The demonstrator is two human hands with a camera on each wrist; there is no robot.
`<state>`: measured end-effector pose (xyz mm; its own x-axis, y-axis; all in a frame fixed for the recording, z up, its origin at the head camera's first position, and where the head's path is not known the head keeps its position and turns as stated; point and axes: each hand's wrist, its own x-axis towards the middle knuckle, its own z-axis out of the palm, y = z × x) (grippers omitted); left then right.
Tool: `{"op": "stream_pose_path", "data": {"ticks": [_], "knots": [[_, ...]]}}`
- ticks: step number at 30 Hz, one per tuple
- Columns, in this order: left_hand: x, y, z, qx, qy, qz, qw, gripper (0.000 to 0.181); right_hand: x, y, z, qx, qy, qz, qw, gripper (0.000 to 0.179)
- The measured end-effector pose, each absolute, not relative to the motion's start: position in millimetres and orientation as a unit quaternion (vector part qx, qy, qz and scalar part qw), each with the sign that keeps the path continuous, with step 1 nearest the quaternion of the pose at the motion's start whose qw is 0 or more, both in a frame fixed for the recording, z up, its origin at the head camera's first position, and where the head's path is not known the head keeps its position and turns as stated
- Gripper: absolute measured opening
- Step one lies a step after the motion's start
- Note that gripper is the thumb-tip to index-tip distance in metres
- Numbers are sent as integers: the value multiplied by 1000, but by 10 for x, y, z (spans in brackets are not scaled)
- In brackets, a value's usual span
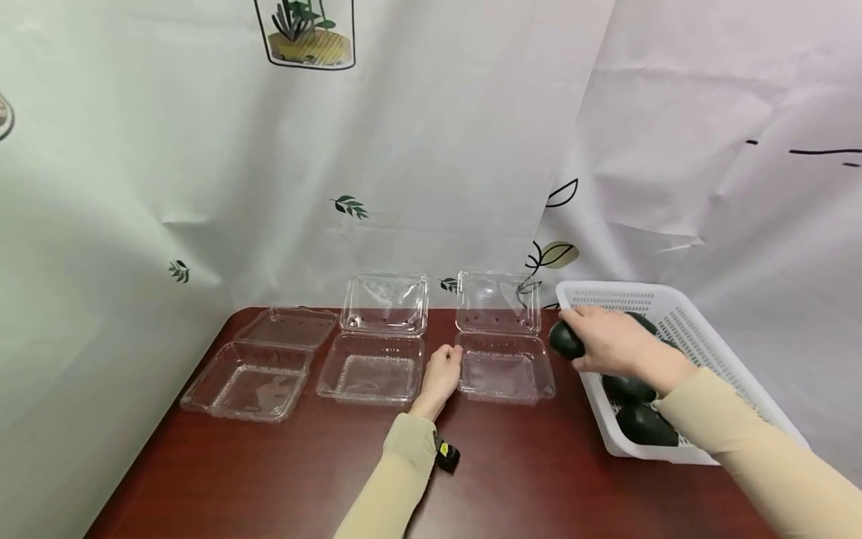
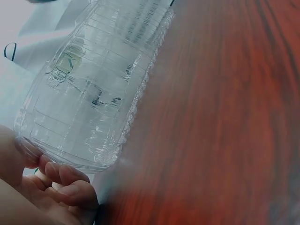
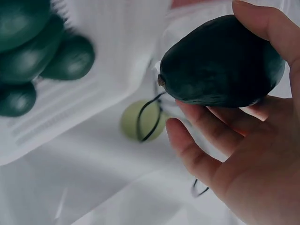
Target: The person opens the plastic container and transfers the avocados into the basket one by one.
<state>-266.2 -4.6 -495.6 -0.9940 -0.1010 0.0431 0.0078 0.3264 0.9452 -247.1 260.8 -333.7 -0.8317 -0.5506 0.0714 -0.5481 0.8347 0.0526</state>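
My right hand (image 1: 609, 340) grips a dark green avocado (image 3: 222, 65) above the left rim of the white basket, thumb on one side and fingers under the other. The avocado's small brown stem end faces away from the palm in the right wrist view. At the near-left container's edge, my left hand (image 1: 442, 374) pinches the rim of the rightmost clear plastic clamshell (image 1: 505, 374), seen close up in the left wrist view. That clamshell stands with its lid (image 1: 498, 303) raised behind it, and its tray holds nothing.
The white basket (image 1: 613, 442) at the right holds several more avocados (image 1: 646, 425). Left of my left hand stand a middle clamshell (image 1: 377, 370) with raised lid and another (image 1: 252, 382) whose lid lies back. A printed white sheet (image 1: 438, 150) hangs behind the reddish-brown table (image 1: 269, 479).
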Motion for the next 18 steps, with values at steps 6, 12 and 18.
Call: {"op": "stream_pose_path", "data": {"ticks": [6,12,18], "knots": [[-2668,-43,-4957,34,-818,-572,43,35,-2505,3039,-3293,244,-969,-2,38,64],[-2665,-30,-4974,30,-820,-570,39,35,-2526,3510,-3317,184,-983,5,-14,83],[-2687,-44,-4983,27,-818,-573,46,34,-2542,3861,-3372,128,-991,14,-42,75]]}}
